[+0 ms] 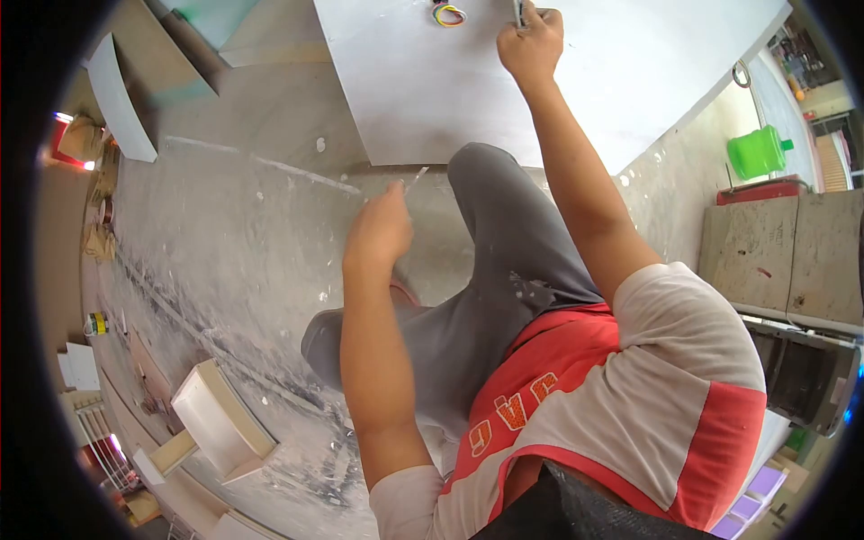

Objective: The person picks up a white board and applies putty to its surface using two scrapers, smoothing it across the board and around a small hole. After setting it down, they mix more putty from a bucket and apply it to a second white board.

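Note:
My left hand (pixel 380 227) is low over the floor, near the front edge of a large white board (pixel 432 99). Its fingers are closed, with a thin pale strip (pixel 418 178) sticking out past them; what kind of thing it is I cannot make out. My right hand (pixel 533 43) is up over the board's far part, closed round a slim grey object (pixel 517 11) cut off by the frame's top edge. Left of that hand, a small loop of coloured wires or bands (pixel 448 14) lies on the board. My bent knee (pixel 486 162) is by the board's edge.
The grey floor (pixel 243 216) is stained with white marks. An open white box (pixel 220 423) and wooden pieces are at the lower left, with leaning panels (pixel 121 99) at the upper left. On the right, a green container (pixel 756 153) stands by a worn cabinet (pixel 751 247).

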{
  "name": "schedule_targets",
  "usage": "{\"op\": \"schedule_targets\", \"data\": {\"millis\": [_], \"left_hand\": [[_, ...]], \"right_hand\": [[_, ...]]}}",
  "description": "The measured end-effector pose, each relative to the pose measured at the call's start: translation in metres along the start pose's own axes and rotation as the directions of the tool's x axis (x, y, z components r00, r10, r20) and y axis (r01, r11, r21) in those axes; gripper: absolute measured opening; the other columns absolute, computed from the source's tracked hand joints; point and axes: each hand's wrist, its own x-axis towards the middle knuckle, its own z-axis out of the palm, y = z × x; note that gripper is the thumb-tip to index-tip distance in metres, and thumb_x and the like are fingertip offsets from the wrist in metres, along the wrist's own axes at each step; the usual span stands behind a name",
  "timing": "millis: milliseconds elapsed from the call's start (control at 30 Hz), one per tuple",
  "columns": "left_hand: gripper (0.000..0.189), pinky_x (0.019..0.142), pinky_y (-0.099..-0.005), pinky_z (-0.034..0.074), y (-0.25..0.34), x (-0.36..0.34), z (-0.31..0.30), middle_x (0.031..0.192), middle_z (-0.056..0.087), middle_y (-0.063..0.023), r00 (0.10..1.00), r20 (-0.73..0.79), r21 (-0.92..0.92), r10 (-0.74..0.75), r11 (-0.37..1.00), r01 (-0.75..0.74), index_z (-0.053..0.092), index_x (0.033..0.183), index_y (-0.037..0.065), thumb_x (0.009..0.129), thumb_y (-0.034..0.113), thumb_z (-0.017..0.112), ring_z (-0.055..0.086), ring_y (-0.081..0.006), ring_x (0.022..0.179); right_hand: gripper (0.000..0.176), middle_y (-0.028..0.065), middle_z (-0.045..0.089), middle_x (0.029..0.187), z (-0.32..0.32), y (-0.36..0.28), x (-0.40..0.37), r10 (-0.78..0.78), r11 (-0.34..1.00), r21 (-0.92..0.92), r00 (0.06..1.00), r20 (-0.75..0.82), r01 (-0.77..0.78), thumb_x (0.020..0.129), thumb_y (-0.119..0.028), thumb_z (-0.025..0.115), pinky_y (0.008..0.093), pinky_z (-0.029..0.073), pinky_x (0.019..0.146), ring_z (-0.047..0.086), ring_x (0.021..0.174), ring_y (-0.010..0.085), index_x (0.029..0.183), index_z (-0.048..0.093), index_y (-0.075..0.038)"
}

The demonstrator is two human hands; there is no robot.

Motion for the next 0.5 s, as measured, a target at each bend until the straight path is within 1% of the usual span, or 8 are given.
{"op": "schedule_targets", "data": {"millis": [100,133,233,267,333,400,500], "left_hand": [[0.032,0.084,-0.0486,0.045,0.011,-0.004,-0.017,0.101,0.062,-0.0246,0.998,-0.058,0.017,-0.013,1.000,0.014,0.051,0.115,0.002,0.083,0.004,0.046,0.058,-0.0410,0.099],[0.031,0.084,-0.0485,0.045,0.017,-0.003,-0.025,0.101,0.062,-0.0241,0.997,-0.073,0.028,-0.019,0.999,0.021,0.051,0.113,0.003,0.083,0.004,0.046,0.058,-0.0408,0.098],[0.033,0.084,-0.0473,0.046,0.011,0.014,-0.034,0.103,0.062,-0.0227,0.968,-0.243,0.024,0.058,0.998,-0.054,0.053,0.114,0.004,0.082,0.003,0.047,0.059,-0.0392,0.099],[0.034,0.084,-0.0468,0.046,0.011,0.018,-0.038,0.104,0.062,-0.0224,0.962,-0.268,0.026,0.053,0.999,-0.048,0.053,0.115,0.004,0.082,0.003,0.047,0.059,-0.0387,0.099],[0.036,0.084,-0.0459,0.046,0.010,0.022,-0.047,0.106,0.061,-0.0217,0.949,-0.313,0.028,0.043,0.999,-0.036,0.054,0.116,0.005,0.082,0.002,0.047,0.058,-0.0377,0.100],[0.038,0.085,-0.0451,0.046,0.009,0.023,-0.050,0.108,0.061,-0.0208,0.947,-0.319,0.026,0.043,0.999,-0.037,0.054,0.119,0.005,0.081,0.002,0.047,0.058,-0.0371,0.101],[0.038,0.085,-0.0444,0.046,0.004,0.025,-0.047,0.108,0.061,-0.0195,0.940,-0.339,0.009,0.052,0.999,-0.052,0.055,0.119,0.005,0.082,0.004,0.046,0.058,-0.0367,0.102]], "right_hand": [[0.043,0.0167,0.054,0.089,0.001,-0.023,-0.004,-0.087,0.995,0.042,0.996,0.025,0.086,0.064,-0.006,0.061,0.0396,0.046,0.070,0.053,0.086,0.0329,0.106,0.064,0.002],[0.040,0.0158,0.054,0.087,0.001,-0.029,-0.006,-0.130,0.991,0.030,0.992,0.010,0.129,0.063,-0.007,0.061,0.0410,0.046,0.067,0.053,0.083,0.0328,0.103,0.065,0.001],[0.039,0.0144,0.053,0.084,0.004,-0.030,-0.008,-0.272,0.959,-0.050,0.958,0.090,0.277,0.063,-0.008,0.061,0.0408,0.046,0.064,0.053,0.079,0.0320,0.101,0.064,-0.001],[0.041,0.0129,0.053,0.084,0.003,-0.027,-0.008,-0.313,0.945,-0.068,0.943,0.114,0.321,0.064,-0.008,0.060,0.0399,0.046,0.063,0.054,0.078,0.0307,0.104,0.063,-0.002],[0.042,0.0124,0.054,0.088,-0.003,-0.025,-0.011,-0.328,0.927,-0.107,0.917,0.226,0.358,0.064,-0.009,0.061,0.0396,0.048,0.068,0.054,0.081,0.0304,0.105,0.064,-0.002],[0.045,0.0113,0.054,0.090,-0.009,-0.023,-0.016,-0.359,0.903,-0.114,0.875,0.326,0.413,0.065,-0.008,0.061,0.0399,0.048,0.072,0.054,0.083,0.0295,0.109,0.064,-0.004],[0.044,0.0099,0.053,0.089,-0.012,-0.026,-0.015,-0.357,0.899,-0.122,0.864,0.354,0.422,0.065,-0.008,0.061,0.0398,0.048,0.073,0.054,0.084,0.0289,0.109,0.064,-0.005]]}}
